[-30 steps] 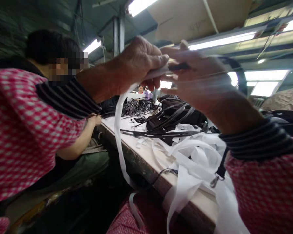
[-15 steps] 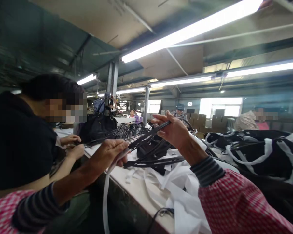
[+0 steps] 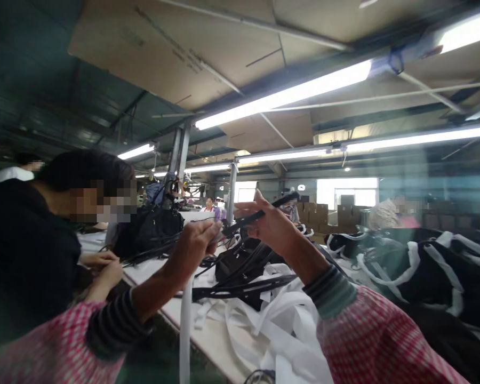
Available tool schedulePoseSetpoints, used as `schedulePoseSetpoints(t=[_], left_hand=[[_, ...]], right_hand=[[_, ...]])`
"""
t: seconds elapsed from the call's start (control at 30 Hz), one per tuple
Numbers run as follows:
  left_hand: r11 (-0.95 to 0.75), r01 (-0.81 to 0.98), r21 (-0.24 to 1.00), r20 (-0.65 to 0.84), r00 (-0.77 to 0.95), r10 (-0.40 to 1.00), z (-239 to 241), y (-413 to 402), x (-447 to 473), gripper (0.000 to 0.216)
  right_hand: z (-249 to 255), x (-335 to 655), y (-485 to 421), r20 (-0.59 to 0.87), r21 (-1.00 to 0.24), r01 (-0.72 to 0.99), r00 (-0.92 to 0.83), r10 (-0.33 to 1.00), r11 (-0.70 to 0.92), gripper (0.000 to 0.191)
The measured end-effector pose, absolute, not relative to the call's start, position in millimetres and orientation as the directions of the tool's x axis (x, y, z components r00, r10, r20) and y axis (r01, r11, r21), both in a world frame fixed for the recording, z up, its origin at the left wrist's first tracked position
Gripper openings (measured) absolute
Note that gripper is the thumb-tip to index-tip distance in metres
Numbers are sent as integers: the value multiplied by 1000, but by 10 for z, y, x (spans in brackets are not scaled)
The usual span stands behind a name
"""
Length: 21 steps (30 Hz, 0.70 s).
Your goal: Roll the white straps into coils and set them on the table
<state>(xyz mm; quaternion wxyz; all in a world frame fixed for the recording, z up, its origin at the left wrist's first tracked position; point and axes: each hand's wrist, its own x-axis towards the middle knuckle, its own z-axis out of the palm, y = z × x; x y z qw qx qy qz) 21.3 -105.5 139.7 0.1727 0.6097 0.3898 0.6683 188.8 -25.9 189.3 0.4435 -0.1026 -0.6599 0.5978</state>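
My left hand (image 3: 194, 246) is raised over the table edge, its fingers pinched on the lower end of a black strap (image 3: 260, 213), with a white paper strip (image 3: 186, 320) hanging straight down from it. Just to the right, my right hand (image 3: 270, 226) grips the same black strap higher up. The strap slants up to the right between the two hands. Below them lie a heap of black straps (image 3: 240, 282) and loose white strips (image 3: 276, 325) on the white table (image 3: 220, 341).
A person in dark clothes (image 3: 28, 250) sits at my left, hands on the table. A black bag (image 3: 150, 229) stands further back. Black-and-white bags (image 3: 424, 266) are piled at the right. More people work far down the room.
The view has tilted up towards the ceiling. My two hands have come closer together, and my left hand has risen along the black strap.
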Motion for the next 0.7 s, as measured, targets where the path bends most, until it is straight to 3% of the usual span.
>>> schedulePoseSetpoints(t=[0.13,0.23,0.37,0.53,0.7], left_hand=[[-544,147,826,564,-212,798,687,-813,184,54],[-541,100,835,550,-137,824,525,-637,326,60],[-567,28,823,568,-49,822,916,-618,575,55],[-669,-50,741,661,-119,741,1587,-621,799,42],[-742,-34,670,720,-216,660,1664,-490,883,40]], right_hand=[[1760,2248,-37,457,-880,-364,-477,751,305,55],[1785,2353,31,485,-870,-340,-462,742,357,61],[1932,2249,16,534,-842,-295,-576,618,452,64],[2011,1946,-22,505,-839,-282,-721,473,466,64],[1938,2019,-29,455,-890,-371,-687,566,266,59]])
